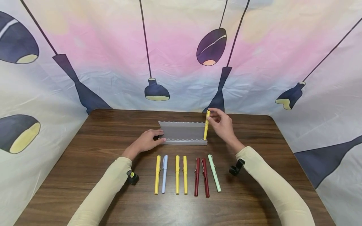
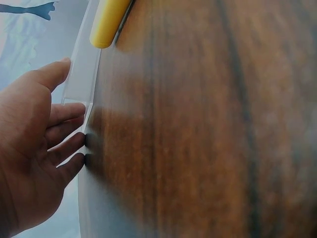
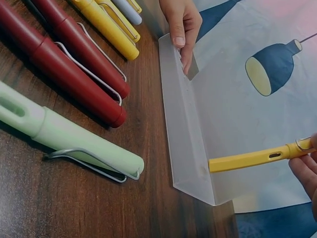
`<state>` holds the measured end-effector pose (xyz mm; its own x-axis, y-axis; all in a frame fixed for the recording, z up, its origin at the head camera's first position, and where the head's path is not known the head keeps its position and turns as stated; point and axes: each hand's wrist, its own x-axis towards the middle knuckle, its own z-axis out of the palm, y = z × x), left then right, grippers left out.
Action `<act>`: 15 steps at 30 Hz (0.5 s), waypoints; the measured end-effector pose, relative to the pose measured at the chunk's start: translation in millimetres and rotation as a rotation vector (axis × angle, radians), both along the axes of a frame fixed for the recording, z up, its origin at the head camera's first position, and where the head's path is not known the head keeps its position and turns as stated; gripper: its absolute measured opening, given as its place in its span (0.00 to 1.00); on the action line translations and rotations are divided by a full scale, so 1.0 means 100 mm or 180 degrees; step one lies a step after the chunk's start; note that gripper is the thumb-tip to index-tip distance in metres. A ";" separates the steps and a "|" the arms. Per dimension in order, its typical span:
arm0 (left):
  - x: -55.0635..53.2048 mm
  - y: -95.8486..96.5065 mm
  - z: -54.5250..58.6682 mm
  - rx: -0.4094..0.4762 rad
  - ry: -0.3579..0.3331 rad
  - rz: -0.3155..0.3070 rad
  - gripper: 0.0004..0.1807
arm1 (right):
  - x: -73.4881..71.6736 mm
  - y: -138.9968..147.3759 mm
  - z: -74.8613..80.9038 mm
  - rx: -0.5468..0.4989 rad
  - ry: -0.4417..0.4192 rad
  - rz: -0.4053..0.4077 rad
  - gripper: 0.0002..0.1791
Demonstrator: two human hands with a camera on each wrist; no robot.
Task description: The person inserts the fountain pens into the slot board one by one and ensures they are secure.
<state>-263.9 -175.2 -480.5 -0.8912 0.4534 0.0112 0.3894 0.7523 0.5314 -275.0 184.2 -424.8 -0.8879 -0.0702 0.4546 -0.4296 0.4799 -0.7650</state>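
Hanging lamps are printed on the pastel cloth backdrop, by which a dark wooden tabletop is bounded at its far side. The raised yellow pen is pinched near its upper end by the right hand, just left of the palm. Its long axis is held close to upright, with the top tipped slightly right, and its lower end is brought to the right end of a clear scalloped rack. That end is nearest the right hand; at the opposite end, the left hand is laid against the rack with fingers loosely extended. Nearer the viewer, seven pens are laid out: a single yellow pen, a light blue pen, two yellow pens, two dark red pens and a pale green pen. Whether the rack's floor is touched by the raised pen cannot be told; in the right wrist view, its top and the right hand are cut off by the frame.
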 end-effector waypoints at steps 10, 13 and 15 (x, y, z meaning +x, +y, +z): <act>0.02 0.00 0.01 -0.0012 -0.0028 0.0030 0.33 | -0.01 -0.03 -0.04 0.0002 -0.0088 0.0002 0.20; 0.02 -0.01 0.01 -0.0018 -0.0022 0.0020 0.33 | 0.01 -0.04 -0.04 0.0057 -0.0148 0.0005 0.19; 0.02 -0.01 0.01 -0.0016 -0.0035 0.0025 0.33 | 0.02 -0.05 -0.05 0.0098 -0.0180 0.0010 0.19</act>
